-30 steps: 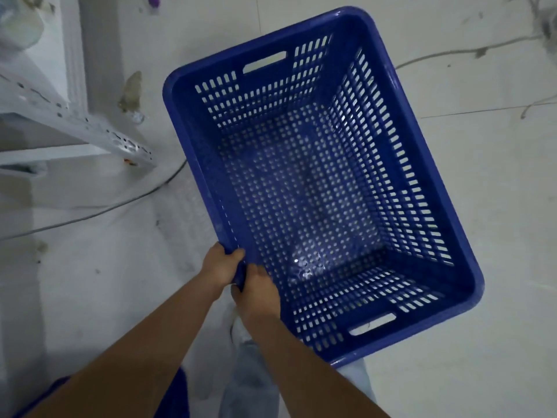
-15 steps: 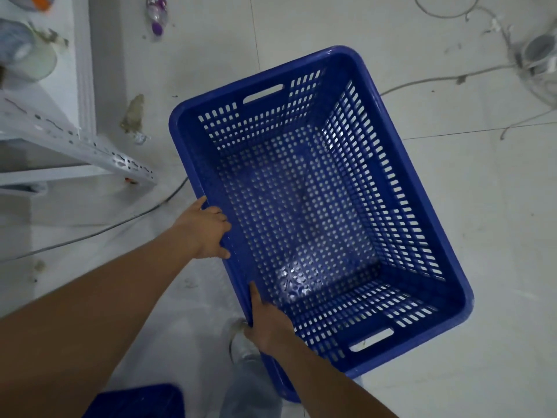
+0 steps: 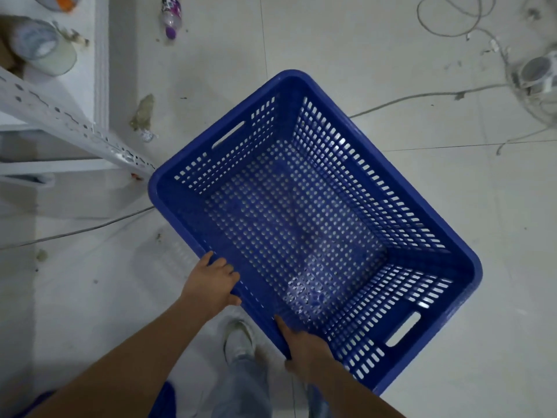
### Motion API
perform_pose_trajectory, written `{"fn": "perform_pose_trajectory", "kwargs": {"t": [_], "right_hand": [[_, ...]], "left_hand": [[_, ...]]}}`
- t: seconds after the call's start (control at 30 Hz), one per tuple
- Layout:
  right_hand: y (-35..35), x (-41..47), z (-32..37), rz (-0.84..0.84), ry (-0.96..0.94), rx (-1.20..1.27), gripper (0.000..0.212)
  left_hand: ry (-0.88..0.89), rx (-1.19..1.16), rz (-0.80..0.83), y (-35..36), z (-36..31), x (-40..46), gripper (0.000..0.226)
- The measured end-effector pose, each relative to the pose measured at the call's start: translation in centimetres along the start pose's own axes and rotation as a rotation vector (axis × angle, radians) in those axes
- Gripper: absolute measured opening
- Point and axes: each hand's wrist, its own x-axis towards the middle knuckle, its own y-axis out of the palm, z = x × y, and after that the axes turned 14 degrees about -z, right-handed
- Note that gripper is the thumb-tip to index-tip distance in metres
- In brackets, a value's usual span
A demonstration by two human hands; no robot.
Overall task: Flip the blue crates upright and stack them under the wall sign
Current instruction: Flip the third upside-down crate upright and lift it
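Carrying step, head view only: blue crate (image 3: 313,224) is already upright, open top facing the camera, held clear of the pale tiled floor (image 3: 452,206) and turned diagonally, long axis running from 10 o'clock to 4 o'clock. Empty inside; perforated base and slotted walls show the floor through. Handle slots at the 10 o'clock and 4 o'clock ends.

Left hand (image 3: 212,283) clamps the near long rim at about 8 o'clock of the crate, fingers curled over the edge, thumb outside. Right hand (image 3: 303,345) grips the same rim further along at about 6 o'clock, thumb lying up the inner wall, fingers wrapped under the outside. Both hands closed on one side, so the load hangs off-balance, far side unsupported.

White slotted shelf upright (image 3: 69,122) at 10 o'clock, its foot just beside the crate's corner. Plastic bottle (image 3: 171,16) on the floor at 12 o'clock. Loose cables (image 3: 422,99) at 2 o'clock, well apart from the crate. A shoe (image 3: 239,337) under the crate's near edge. Another blue shape (image 3: 162,399) at 7 o'clock, likely a second crate, mostly cut off.

Wall sign not in view, so stack spot unknown. Judgement: flip done for this one, transport in hand. Next needs walking it to the sign, squaring it to the wall, lowering level; watch cables underfoot and the one-sided grip tipping.
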Motion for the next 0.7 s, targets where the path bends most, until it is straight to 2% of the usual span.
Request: {"fn": "perform_pose_trajectory", "kwargs": {"t": [0.33, 0.47, 0.7], "right_hand": [[-1.3, -0.5, -4.3, 0.067, -0.017, -0.181, 0.083], [-2.3, -0.7, -6.6, 0.034, -0.049, -0.28, 0.073], [-3.6, -0.6, -10.1, -0.001, -0.081, -0.432, 0.072]], "left_hand": [[-0.187, -0.256, -0.021, 3.4, -3.8, -3.2, 0.053], [-0.238, -0.349, -0.008, 4.3, -6.1, -3.7, 0.051], [-0.265, -0.495, 0.011, 5.1, -10.4, -4.7, 0.052]]}}
